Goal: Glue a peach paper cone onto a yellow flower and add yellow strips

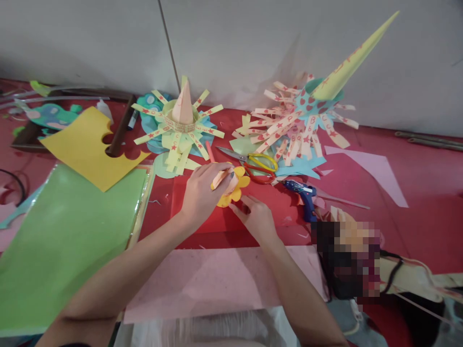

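A yellow paper flower (pixel 236 193) with rounded petals is between my hands, over red paper in the middle of the table. A rolled peach paper piece (pixel 224 179) stands up from its centre. My left hand (pixel 204 193) is closed around that piece from the left, its fingers hiding part of it. My right hand (pixel 257 219) is at the flower's lower right edge, thumb and curled fingers at the petals. Just beyond lie scissors (pixel 249 159) with one yellow and one red handle. A blue glue gun (pixel 306 195) rests to the right.
Two strip-covered paper cones, one peach (pixel 183 108) and one yellow (pixel 356 60), stand along the wall. Green sheets (pixel 72 241) and a scalloped yellow sheet (pixel 85 149) lie left. Pink paper (pixel 224 279) covers the near edge. A blurred-out patch (pixel 347 260) is at right.
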A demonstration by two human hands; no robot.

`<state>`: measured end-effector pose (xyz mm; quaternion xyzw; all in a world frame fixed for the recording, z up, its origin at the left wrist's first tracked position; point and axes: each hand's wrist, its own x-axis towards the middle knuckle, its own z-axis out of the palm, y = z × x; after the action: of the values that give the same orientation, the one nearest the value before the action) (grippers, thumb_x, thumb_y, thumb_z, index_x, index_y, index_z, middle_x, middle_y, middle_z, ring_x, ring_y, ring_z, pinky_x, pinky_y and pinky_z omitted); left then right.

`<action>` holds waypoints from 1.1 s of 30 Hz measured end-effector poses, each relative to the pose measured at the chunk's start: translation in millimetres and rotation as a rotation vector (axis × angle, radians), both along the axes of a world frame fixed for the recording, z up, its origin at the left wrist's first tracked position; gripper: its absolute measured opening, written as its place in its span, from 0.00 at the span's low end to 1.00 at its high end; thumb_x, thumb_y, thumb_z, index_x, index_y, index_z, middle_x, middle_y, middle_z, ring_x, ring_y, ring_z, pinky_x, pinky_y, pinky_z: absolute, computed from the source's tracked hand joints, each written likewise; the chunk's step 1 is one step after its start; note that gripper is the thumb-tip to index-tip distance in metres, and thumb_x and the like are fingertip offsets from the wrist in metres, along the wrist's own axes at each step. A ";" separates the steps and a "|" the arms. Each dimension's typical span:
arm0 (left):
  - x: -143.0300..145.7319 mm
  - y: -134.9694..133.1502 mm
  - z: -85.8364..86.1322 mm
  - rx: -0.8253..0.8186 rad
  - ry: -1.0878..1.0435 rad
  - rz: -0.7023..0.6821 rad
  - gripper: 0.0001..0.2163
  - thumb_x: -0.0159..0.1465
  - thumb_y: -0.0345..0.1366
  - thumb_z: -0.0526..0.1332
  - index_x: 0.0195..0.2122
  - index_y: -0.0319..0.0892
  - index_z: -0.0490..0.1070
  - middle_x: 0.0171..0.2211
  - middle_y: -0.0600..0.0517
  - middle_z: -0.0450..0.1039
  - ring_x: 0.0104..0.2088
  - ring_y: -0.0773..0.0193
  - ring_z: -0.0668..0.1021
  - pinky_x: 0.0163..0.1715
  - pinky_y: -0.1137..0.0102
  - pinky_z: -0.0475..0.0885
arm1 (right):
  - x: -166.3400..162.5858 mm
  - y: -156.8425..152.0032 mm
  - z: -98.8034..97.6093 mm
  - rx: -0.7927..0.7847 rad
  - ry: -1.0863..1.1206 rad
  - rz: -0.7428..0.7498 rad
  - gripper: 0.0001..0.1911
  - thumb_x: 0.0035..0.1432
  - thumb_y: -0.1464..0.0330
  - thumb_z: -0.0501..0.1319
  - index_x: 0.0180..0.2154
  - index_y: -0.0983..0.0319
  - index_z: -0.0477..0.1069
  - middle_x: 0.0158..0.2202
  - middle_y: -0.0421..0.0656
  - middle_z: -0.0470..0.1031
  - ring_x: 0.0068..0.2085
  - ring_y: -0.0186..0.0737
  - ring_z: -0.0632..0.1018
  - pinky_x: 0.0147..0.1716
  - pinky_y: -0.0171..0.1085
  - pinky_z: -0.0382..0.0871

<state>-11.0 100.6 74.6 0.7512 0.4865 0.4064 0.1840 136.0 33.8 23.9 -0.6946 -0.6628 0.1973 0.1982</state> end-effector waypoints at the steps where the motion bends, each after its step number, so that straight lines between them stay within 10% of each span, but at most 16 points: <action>1: 0.1 0.0 0.4 -0.003 -0.001 -0.002 0.05 0.62 0.35 0.58 0.37 0.44 0.72 0.38 0.55 0.78 0.38 0.66 0.78 0.40 0.71 0.70 | -0.6 -1.2 1.0 0.012 -0.080 0.016 0.20 0.58 0.52 0.54 0.37 0.60 0.74 0.27 0.41 0.71 0.25 0.32 0.69 0.23 0.31 0.54; 33: -3.7 6.9 -1.3 -0.162 -0.155 -0.049 0.06 0.62 0.33 0.58 0.39 0.44 0.72 0.38 0.54 0.77 0.37 0.68 0.78 0.39 0.73 0.73 | 17.5 2.1 -8.0 0.302 -0.534 0.522 0.17 0.65 0.62 0.47 0.38 0.57 0.74 0.36 0.47 0.69 0.35 0.38 0.67 0.30 0.36 0.56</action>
<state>-14.7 107.5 73.3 0.7120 0.4834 0.4180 0.2910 153.5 35.9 15.9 -0.4928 -0.8667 -0.0459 0.0622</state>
